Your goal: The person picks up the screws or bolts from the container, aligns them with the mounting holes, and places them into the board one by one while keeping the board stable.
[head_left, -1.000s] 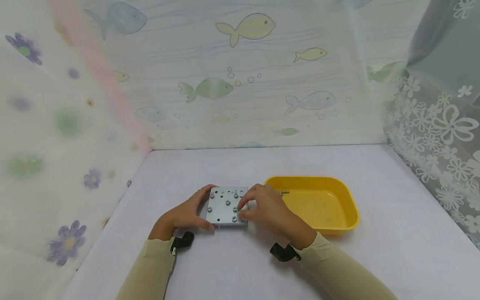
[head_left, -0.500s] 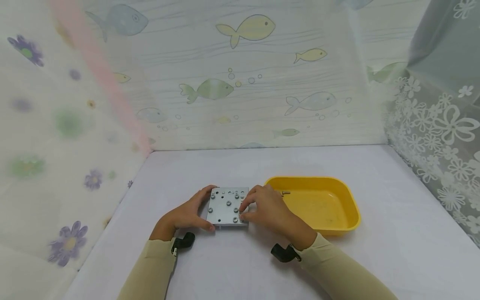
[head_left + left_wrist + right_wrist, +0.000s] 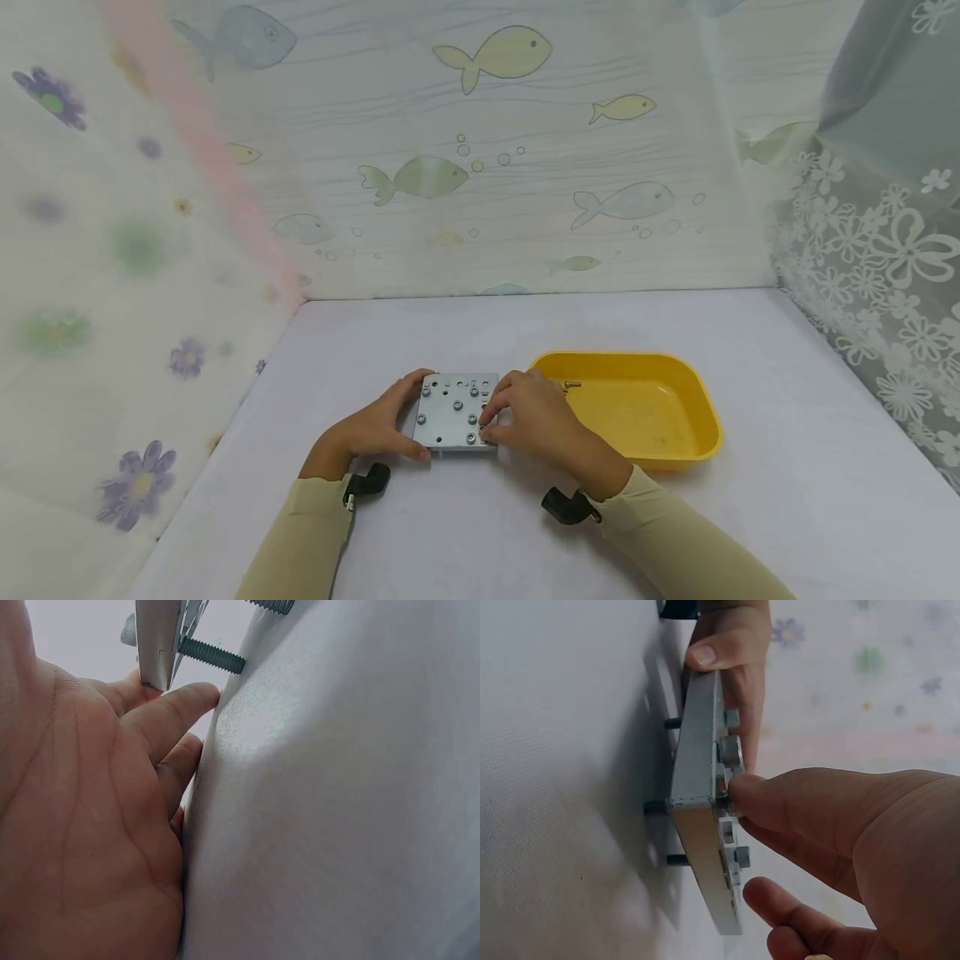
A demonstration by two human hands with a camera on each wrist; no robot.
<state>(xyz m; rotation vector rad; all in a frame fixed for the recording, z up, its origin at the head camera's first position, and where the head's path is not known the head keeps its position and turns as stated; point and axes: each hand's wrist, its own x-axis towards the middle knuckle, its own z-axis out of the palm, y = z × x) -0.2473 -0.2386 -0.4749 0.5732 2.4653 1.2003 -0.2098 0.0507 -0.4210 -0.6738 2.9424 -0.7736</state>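
A square grey metal plate (image 3: 453,412) with several screws in it stands on the white table (image 3: 465,525), raised on its screw shanks (image 3: 213,655). My left hand (image 3: 372,428) grips the plate's left edge (image 3: 156,639), thumb at the near corner and fingers at the far corner. My right hand (image 3: 528,415) is at the plate's right edge. Its thumb and forefinger pinch a screw head (image 3: 726,801) near the front right corner of the plate (image 3: 699,780). In the right wrist view my left hand's thumb (image 3: 718,651) shows on the far edge.
A yellow plastic tray (image 3: 678,454) lies just right of my right hand, with one loose screw (image 3: 570,385) near its far left corner. Patterned curtains wall in the table at the left, back and right. Black camera mounts (image 3: 562,505) sit at both wrists.
My right hand's fingers have shifted very slightly on the screw at the plate's right edge. The left hand and the plate have stayed in place.
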